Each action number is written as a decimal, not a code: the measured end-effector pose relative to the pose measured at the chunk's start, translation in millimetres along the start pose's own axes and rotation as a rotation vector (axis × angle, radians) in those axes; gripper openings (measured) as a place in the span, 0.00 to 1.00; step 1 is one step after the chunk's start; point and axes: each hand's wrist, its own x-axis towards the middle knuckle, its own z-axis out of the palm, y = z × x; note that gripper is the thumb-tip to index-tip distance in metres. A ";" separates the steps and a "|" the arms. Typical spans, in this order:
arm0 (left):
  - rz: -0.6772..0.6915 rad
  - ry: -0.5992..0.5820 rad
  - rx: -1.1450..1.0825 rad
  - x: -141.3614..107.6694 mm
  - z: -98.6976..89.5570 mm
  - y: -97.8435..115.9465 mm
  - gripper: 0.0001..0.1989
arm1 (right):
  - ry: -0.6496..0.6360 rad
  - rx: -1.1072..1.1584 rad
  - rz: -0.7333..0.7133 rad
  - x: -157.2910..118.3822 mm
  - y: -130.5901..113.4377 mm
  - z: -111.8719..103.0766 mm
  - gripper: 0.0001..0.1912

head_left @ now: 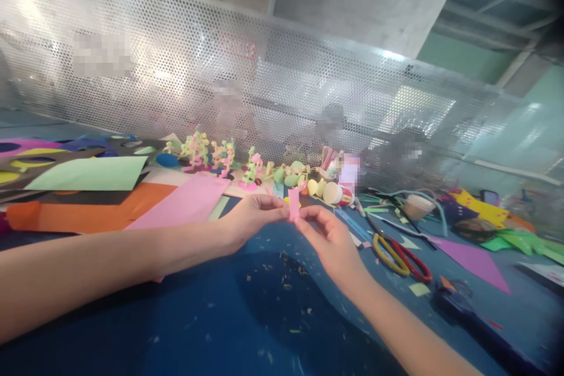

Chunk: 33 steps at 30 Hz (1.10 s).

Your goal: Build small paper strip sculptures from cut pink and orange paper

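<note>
Between my two hands, above the blue table (pixel 198 317), a small pink paper strip (pixel 294 204) is held upright. My left hand (pixel 253 217) pinches its left side with thumb and fingertips. From the right, my right hand (pixel 328 241) grips its lower edge between thumb and fingers. A larger pink sheet (pixel 187 200) lies under and behind my left forearm. Just beyond my hands stand small paper figures (pixel 252 170) in pink, green and yellow. A paper cup (pixel 333 193) lies on its side close behind my right hand.
Scissors with yellow and red handles (pixel 399 257) lie right of my right hand. Farther right are a purple sheet (pixel 473 261) and a dark blue tool (pixel 467 314), perhaps a glue gun. Green (pixel 94 175) and orange sheets (pixel 79 216) lie left. A perforated metal screen (pixel 176 64) borders the far side.
</note>
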 end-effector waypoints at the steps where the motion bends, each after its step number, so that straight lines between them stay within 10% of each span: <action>1: 0.005 0.003 -0.002 -0.3 0.6 0.4 0.09 | 0.009 -0.002 -0.006 0.1 0.2 0.7 0.05; 27: -0.013 -0.065 0.175 -2.5 2.2 -7.2 0.14 | 0.027 0.037 0.057 2.8 20.9 1.4 0.09; 33: 0.009 -0.041 0.283 -3.1 0.2 -18.1 0.12 | 0.106 -0.229 -0.188 -1.5 28.3 -0.4 0.05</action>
